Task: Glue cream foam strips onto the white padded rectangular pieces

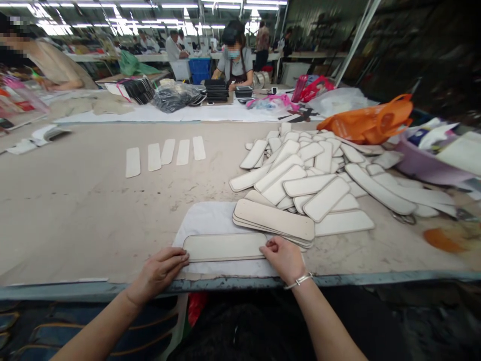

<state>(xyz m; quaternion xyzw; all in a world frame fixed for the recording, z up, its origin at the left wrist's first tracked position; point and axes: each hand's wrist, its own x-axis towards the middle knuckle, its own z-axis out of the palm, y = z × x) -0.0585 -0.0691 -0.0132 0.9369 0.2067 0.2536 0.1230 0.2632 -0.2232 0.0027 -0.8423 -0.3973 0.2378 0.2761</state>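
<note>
A long cream strip with rounded ends (224, 247) lies flat on a white sheet (206, 219) at the table's near edge. My left hand (158, 273) presses on the strip's left end, fingers curled down on it. My right hand (284, 256) is closed on the strip's right end, a bracelet on its wrist. Just behind my right hand rests a small stack of similar long strips (274, 223). A big loose pile of cream strips (319, 173) spreads to the right.
Several short strips (165, 153) lie in a row at mid-left of the table (75, 210). An orange bag (370, 123) and a purple tub (428, 163) sit at the right. Scissors (404, 218) lie by the pile. Other people work at the far tables.
</note>
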